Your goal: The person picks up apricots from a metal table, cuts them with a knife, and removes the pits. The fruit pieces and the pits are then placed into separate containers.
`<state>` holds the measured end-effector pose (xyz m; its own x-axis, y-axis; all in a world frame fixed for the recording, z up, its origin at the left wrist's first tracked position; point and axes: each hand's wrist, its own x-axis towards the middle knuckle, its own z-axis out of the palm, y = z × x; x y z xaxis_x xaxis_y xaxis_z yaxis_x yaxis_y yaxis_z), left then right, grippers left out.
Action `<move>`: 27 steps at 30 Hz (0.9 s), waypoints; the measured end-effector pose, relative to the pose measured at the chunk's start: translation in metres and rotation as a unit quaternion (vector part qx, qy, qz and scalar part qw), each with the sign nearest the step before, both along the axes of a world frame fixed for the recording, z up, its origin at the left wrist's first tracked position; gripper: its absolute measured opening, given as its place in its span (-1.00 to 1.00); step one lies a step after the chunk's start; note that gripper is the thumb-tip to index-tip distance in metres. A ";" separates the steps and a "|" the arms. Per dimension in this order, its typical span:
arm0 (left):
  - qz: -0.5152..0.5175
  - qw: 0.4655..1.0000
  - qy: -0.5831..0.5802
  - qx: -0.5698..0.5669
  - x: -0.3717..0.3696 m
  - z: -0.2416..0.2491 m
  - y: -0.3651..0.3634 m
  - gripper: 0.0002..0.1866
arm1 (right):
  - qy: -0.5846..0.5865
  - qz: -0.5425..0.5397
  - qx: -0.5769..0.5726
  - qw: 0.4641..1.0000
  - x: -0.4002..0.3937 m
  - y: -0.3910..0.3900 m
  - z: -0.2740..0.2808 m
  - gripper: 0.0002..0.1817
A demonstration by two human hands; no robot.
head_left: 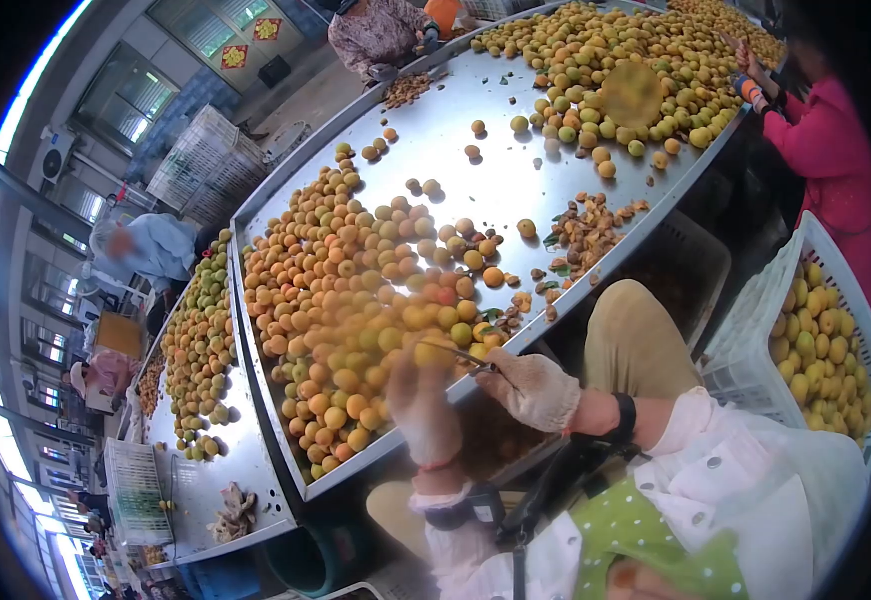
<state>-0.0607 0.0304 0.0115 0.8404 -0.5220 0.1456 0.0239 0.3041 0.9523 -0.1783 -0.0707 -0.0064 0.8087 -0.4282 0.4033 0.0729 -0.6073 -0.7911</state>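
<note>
My right hand [536,392], in a pale knitted glove, is closed around a slim metal hand tool [468,357] whose thin end points left toward my other hand. My left hand [424,415], gloved too, is raised at the table's near edge and smeared by motion. Its fingers are too blurred to show whether they grip anything; a yellowish fruit shows by the fingertips. Right behind both hands lies a large heap of apricots [326,270], orange to green, on the metal table [436,110].
Split apricot pieces [591,230] lie along the table's edge. To my right stands a white crate [746,330] holding yellow-green fruit. A person in pink [836,170] works farther right; another in a patterned top [371,40] is across. A second fruit-covered table [246,515] stands left.
</note>
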 end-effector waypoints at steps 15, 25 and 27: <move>-0.064 0.996 -0.014 0.065 -0.010 -0.002 -0.009 -0.57 | 0.028 0.079 -0.128 0.988 0.017 -0.006 -0.026 -0.77; -0.065 0.888 -0.424 0.167 0.017 -0.039 0.001 -0.48 | 0.157 0.180 0.395 0.887 0.052 -0.025 -0.058 -0.56; -0.037 0.995 0.055 0.072 -0.020 -0.020 -0.011 -0.56 | -0.051 0.152 0.197 0.967 0.085 -0.019 -0.125 -0.55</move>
<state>-0.0807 0.0198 -0.0080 0.8061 -0.5913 -0.0258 0.1480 0.1591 0.9761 -0.0935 -0.0902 -0.1312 0.8862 -0.3131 0.3417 0.2907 -0.1987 -0.9360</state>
